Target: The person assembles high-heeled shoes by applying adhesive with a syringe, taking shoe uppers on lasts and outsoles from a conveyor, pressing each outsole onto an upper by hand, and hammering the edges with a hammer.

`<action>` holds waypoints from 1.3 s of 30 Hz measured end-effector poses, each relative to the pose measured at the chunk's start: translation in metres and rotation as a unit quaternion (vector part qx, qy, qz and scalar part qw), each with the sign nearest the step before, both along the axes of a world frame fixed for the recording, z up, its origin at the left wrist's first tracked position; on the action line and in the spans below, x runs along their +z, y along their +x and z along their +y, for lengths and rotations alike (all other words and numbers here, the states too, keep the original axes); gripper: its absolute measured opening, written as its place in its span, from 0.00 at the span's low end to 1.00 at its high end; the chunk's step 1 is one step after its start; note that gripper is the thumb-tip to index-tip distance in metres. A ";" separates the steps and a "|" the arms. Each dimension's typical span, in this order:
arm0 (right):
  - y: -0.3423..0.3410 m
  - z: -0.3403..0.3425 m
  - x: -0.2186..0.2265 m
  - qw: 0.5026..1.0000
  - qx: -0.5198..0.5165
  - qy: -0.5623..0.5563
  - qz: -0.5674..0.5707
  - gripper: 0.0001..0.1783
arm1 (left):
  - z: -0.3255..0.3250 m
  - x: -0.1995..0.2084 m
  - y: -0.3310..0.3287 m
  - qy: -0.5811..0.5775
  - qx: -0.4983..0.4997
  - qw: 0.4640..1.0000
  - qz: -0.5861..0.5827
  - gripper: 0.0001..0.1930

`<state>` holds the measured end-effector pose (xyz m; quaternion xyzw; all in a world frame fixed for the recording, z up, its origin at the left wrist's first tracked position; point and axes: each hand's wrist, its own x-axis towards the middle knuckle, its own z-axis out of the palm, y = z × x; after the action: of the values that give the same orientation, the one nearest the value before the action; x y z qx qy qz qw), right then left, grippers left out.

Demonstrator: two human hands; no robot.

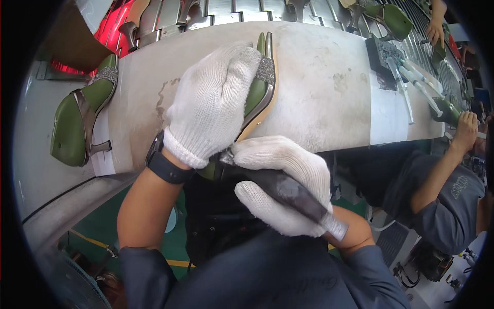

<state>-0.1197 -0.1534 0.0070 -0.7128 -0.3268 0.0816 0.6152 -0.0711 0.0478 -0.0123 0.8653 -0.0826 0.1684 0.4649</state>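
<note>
A green shoe (256, 98) with a glittery grey band, a metallic trim and a tan sole edge lies on the pale worktable. My left hand (211, 100), in a white knitted glove, is closed around its side and covers much of it. Just below, my gloved right hand (293, 180) grips a dark-handled hand tool (290, 190). Grey metal shows at the tool's lower right end. Its other end reaches the near part of the shoe by my left wrist; the exact contact is hidden.
Another green heeled shoe (72, 129) lies at the table's left edge. A segmented metal conveyor (226, 13) carries heeled shoes along the back. Several syringe-like tubes (411, 77) lie at the right beside a dark tray (383, 62). A co-worker's hand (467, 129) handles a green piece there.
</note>
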 end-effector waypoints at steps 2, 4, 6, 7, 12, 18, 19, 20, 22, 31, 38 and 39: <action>0.004 -0.005 0.007 0.986 0.078 0.004 0.145 0.20 | 0.007 -0.002 -0.004 0.024 -0.003 0.999 -0.031 0.17; 0.007 -0.009 0.005 0.997 0.060 -0.012 0.055 0.23 | 0.015 0.003 -0.012 -0.044 -0.005 0.993 0.111 0.17; 0.012 -0.013 0.005 0.992 0.003 -0.010 -0.127 0.25 | 0.025 -0.003 -0.019 -0.057 -0.019 0.991 0.120 0.18; 0.015 -0.016 0.002 0.988 -0.011 0.005 -0.154 0.26 | 0.026 -0.008 -0.022 -0.039 -0.036 0.997 0.056 0.18; 0.017 -0.004 -0.010 0.986 -0.048 -0.027 -0.157 0.23 | 0.037 -0.008 -0.036 0.039 -0.070 0.996 0.042 0.21; 0.025 -0.006 -0.007 0.995 0.002 -0.027 -0.093 0.23 | 0.035 -0.008 -0.034 0.043 -0.062 0.997 0.020 0.19; 0.026 -0.008 -0.006 0.996 0.015 -0.029 -0.086 0.23 | 0.035 -0.009 -0.033 0.044 -0.067 0.997 0.010 0.19; 0.029 -0.008 -0.003 0.996 0.015 -0.034 -0.084 0.23 | 0.035 -0.009 -0.032 0.038 -0.067 0.997 0.012 0.19; 0.035 -0.007 0.003 0.989 0.046 -0.069 -0.125 0.23 | 0.034 -0.008 -0.031 0.048 -0.065 0.997 0.011 0.20; 0.034 -0.003 0.010 0.979 0.043 -0.079 -0.181 0.21 | 0.031 -0.001 -0.028 0.060 -0.077 0.995 0.015 0.23; 0.058 -0.041 0.037 0.956 -0.032 -0.076 0.283 0.14 | -0.012 0.024 -0.019 0.167 -0.014 0.976 0.137 0.45; 0.060 -0.043 0.037 0.975 -0.058 -0.025 0.212 0.13 | -0.016 0.032 -0.017 0.179 -0.006 0.973 0.145 0.51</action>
<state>-0.0596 -0.1964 0.0442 -0.7121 -0.1448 0.2036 0.6561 -0.0878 0.0318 0.0194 0.9491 -0.0478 0.0208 0.3105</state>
